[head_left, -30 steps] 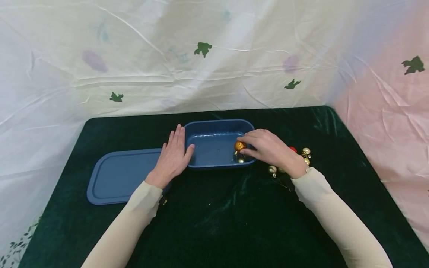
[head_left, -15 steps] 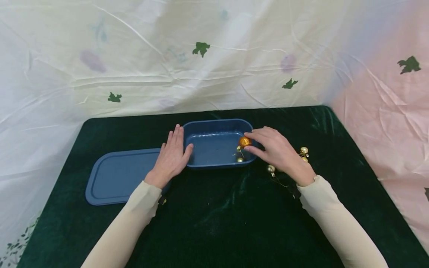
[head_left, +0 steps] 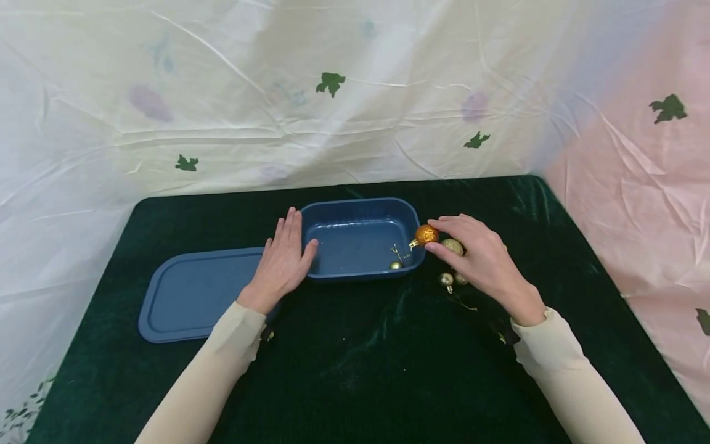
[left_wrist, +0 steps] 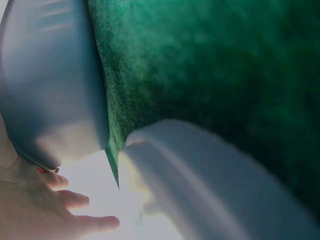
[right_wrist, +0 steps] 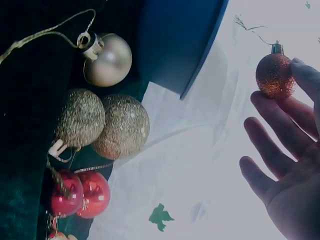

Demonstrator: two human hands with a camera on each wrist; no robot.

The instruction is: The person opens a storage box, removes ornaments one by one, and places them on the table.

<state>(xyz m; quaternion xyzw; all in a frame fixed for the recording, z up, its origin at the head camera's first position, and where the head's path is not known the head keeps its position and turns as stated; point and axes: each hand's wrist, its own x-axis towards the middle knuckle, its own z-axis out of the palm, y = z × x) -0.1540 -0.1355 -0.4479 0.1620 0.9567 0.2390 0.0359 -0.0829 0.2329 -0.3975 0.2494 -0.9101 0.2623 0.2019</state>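
Observation:
My right hand (head_left: 485, 259) pinches an orange glitter bauble (head_left: 427, 235) between thumb and fingertips, at the right rim of a blue plastic box (head_left: 355, 246). In the right wrist view the orange bauble (right_wrist: 274, 75) has its gold cap upward, with a thin cord trailing from it. Inside the box, near its front right corner, lies a small gold bauble (head_left: 395, 265). My left hand (head_left: 280, 265) lies against the box's left side, fingers straight. The left wrist view shows the box wall (left_wrist: 55, 85) beside that hand's fingers.
A blue lid (head_left: 194, 296) lies left of the box, partly under the left forearm. Right of the box, a pearly bauble (right_wrist: 111, 60), glittery gold baubles (right_wrist: 121, 127) and red baubles (right_wrist: 95, 195) lie on the dark green cloth (head_left: 355, 370). A pale curtain (head_left: 249, 92) hangs behind.
My right hand has drawn the orange bauble rightward, from over the inside of the box to its right rim. The left hand stays against the box.

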